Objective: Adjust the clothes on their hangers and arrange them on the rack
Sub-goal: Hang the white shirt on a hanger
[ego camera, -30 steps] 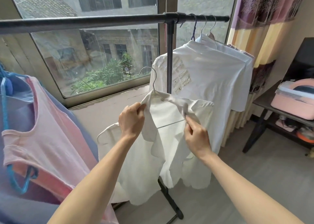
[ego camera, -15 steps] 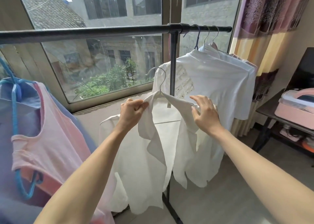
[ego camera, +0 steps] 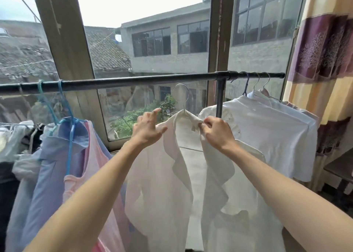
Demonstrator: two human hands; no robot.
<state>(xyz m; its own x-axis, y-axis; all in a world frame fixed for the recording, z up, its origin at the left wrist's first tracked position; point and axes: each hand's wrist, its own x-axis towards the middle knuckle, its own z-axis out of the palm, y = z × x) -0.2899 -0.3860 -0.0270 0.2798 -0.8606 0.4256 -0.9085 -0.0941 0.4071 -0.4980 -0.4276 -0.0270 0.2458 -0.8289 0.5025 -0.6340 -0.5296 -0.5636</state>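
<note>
A white shirt (ego camera: 162, 175) hangs on a wire hanger (ego camera: 183, 97), held up just below the black rack bar (ego camera: 133, 81); the hook is off the bar. My right hand (ego camera: 215, 131) pinches the right side of the shirt's collar with curled fingers. My left hand (ego camera: 148, 126) lies against the shirt's left shoulder, fingers straight and spread, thumb on the fabric. The hanger's lower part is hidden inside the shirt.
Several white shirts (ego camera: 267, 129) hang right of the rack's post (ego camera: 220, 100). To the left hang a blue shirt (ego camera: 53, 156) and a pink garment (ego camera: 89, 165) on blue hangers (ego camera: 70, 123). A striped curtain (ego camera: 324, 60) and a dark table (ego camera: 340, 167) stand at right.
The shirt and hanger have risen toward the bar and my view has tilted up. My left hand's fingers have straightened from gripping the collar. My right hand has moved up to the collar.
</note>
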